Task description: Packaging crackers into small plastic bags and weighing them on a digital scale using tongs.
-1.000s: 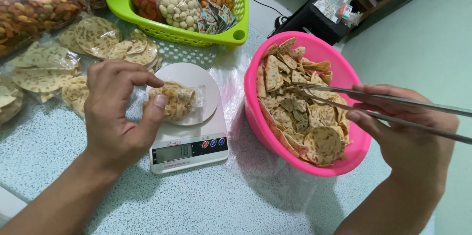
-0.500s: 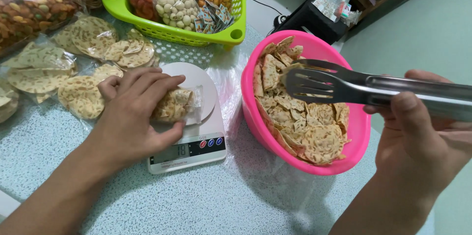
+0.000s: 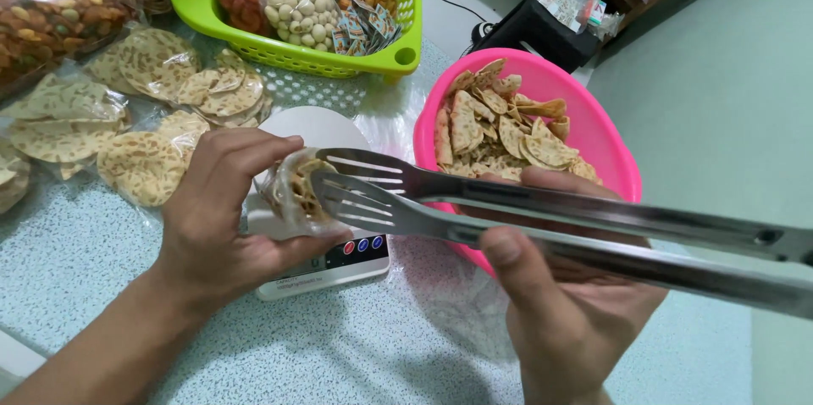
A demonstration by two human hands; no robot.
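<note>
My left hand [image 3: 222,219] grips a small clear bag of crackers [image 3: 292,189], lifted and tilted above the white kitchen scale [image 3: 326,265]. My right hand [image 3: 563,286] holds steel tongs [image 3: 474,206] whose slotted tips reach across to the mouth of the bag. The tongs' tips stand slightly apart, with nothing visible between them. Behind the tongs sits a pink bowl [image 3: 605,147] full of flat speckled crackers [image 3: 500,130].
A green basket [image 3: 279,53] with bagged snacks stands at the back. Several sealed bags of round crackers [image 3: 144,163] lie to the left on the speckled table [image 3: 356,346]. A large bag of mixed nuts [image 3: 51,7] sits far left. The table's right edge drops to the floor.
My left hand has lifted the bag off the scale and turned its mouth right. My right hand has swung the tongs from the pink bowl across to the bag.
</note>
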